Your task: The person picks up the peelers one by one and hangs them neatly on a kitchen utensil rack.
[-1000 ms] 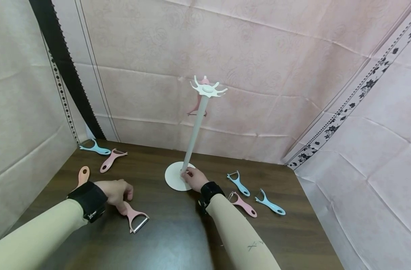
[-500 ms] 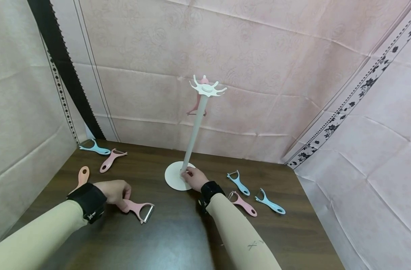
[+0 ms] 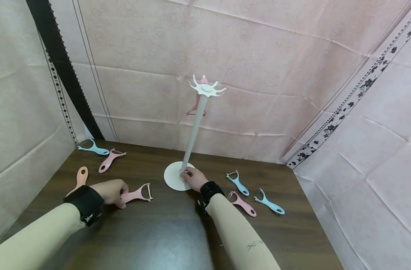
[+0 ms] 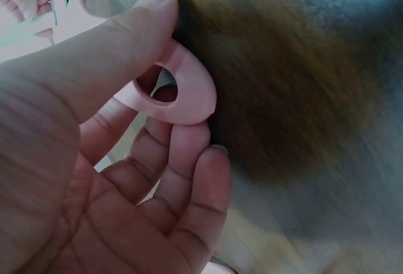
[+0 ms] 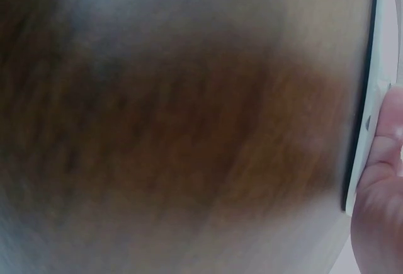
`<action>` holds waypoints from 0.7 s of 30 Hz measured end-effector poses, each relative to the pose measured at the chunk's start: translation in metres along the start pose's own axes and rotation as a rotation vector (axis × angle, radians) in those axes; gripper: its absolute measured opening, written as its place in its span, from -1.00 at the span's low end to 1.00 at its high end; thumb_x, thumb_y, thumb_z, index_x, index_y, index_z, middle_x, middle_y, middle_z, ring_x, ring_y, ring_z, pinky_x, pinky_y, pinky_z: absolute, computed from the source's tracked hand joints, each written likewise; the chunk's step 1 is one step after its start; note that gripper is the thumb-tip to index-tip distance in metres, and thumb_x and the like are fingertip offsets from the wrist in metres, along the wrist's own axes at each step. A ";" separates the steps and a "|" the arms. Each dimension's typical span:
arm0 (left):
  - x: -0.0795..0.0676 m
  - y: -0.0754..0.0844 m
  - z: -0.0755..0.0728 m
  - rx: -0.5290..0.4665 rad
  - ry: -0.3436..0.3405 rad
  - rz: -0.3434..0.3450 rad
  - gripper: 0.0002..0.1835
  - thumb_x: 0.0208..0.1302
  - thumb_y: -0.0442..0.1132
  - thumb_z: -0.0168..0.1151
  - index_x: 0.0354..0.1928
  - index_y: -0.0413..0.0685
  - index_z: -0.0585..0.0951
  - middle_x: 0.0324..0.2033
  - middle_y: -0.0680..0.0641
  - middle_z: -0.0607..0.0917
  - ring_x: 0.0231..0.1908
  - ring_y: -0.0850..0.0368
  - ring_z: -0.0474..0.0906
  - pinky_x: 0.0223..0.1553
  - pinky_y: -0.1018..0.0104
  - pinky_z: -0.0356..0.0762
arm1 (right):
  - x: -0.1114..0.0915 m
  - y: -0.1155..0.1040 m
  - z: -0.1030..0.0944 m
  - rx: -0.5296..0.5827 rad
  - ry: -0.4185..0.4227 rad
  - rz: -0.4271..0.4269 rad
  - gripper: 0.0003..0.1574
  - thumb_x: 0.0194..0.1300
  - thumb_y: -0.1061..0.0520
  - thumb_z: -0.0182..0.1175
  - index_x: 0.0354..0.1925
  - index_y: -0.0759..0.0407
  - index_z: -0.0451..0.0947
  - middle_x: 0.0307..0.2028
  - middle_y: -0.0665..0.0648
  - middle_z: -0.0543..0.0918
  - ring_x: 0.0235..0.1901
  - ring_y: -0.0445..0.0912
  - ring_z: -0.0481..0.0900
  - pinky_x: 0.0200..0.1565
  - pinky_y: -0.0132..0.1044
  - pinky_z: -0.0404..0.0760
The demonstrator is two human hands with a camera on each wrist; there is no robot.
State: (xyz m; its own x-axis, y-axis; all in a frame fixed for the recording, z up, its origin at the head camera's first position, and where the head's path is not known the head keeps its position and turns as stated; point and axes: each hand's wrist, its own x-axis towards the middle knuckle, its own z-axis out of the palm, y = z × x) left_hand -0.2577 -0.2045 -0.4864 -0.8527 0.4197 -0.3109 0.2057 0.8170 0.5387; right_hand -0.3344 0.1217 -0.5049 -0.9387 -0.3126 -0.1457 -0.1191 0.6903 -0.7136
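My left hand (image 3: 111,190) pinches a pink peeler (image 3: 138,194) by its handle, low over the table, with the blade end pointing right. The left wrist view shows the thumb on one side of the handle's end, near its hole, and fingers on the other. My right hand (image 3: 195,179) grips the foot of the pole of a white hook stand (image 3: 193,131), whose round base (image 3: 171,176) sits on the wooden table. Several hooks (image 3: 205,88) spread out at its top. From one at the back hangs another pink peeler (image 3: 193,106), partly hidden by the pole.
At the left lie a blue peeler (image 3: 98,150), a pink peeler (image 3: 107,162) and an orange peeler handle (image 3: 82,176), partly behind my left wrist. To the right are two blue peelers (image 3: 238,183) and a pink peeler (image 3: 244,205). Patterned cloth walls (image 3: 151,93) enclose the table.
The peeler in my left hand has swung from pointing down and right to pointing right, its blade end rising in view. My right hand stays at the stand's pole.
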 end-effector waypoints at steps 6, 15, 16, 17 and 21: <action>0.001 -0.005 -0.003 -0.034 -0.017 0.022 -0.82 0.02 -0.23 0.46 -0.50 -0.02 0.58 -0.59 0.04 0.46 -0.53 0.11 0.39 -0.47 0.24 0.28 | 0.005 0.004 0.002 -0.006 -0.007 0.010 -0.58 0.47 -0.07 0.03 0.18 0.03 0.52 -0.30 0.00 0.61 -0.26 -0.13 0.52 -0.11 -0.21 0.47; 0.004 -0.002 -0.016 -0.099 0.008 0.036 -0.88 0.16 -0.19 0.39 -0.38 -0.01 0.61 -0.50 0.04 0.50 -0.45 0.10 0.41 -0.41 0.21 0.31 | 0.005 0.003 0.001 -0.007 -0.016 0.020 -0.58 0.48 -0.07 0.03 0.18 0.01 0.52 -0.28 0.00 0.60 -0.24 -0.11 0.51 -0.11 -0.20 0.46; 0.005 0.000 -0.018 -0.114 0.020 0.040 -0.89 0.17 -0.21 0.37 -0.37 -0.02 0.60 -0.50 0.03 0.50 -0.45 0.09 0.41 -0.42 0.21 0.31 | 0.004 0.003 0.001 -0.008 -0.016 0.020 -0.58 0.48 -0.08 0.03 0.19 0.01 0.52 -0.27 0.00 0.60 -0.24 -0.11 0.51 -0.11 -0.20 0.46; 0.005 0.000 -0.020 -0.129 0.035 0.047 -0.90 0.19 -0.24 0.35 -0.36 -0.04 0.60 -0.50 0.03 0.51 -0.46 0.09 0.41 -0.42 0.21 0.32 | 0.004 0.002 0.001 -0.005 -0.015 0.017 -0.58 0.47 -0.07 0.03 0.19 0.02 0.52 -0.27 0.00 0.60 -0.24 -0.11 0.51 -0.12 -0.20 0.46; 0.006 0.004 -0.029 -0.181 0.124 0.076 -0.93 0.23 -0.31 0.29 -0.34 -0.09 0.57 -0.51 0.00 0.52 -0.50 0.09 0.42 -0.48 0.21 0.34 | 0.003 0.003 0.001 0.004 -0.011 0.016 -0.57 0.47 -0.09 0.04 0.18 0.02 0.52 -0.28 0.00 0.60 -0.24 -0.12 0.51 -0.12 -0.20 0.46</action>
State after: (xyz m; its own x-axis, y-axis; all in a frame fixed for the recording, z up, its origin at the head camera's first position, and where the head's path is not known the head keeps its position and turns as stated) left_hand -0.2756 -0.2098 -0.4634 -0.8930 0.4163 -0.1710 0.1920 0.6960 0.6919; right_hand -0.3377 0.1220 -0.5078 -0.9368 -0.3086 -0.1649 -0.1026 0.6930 -0.7136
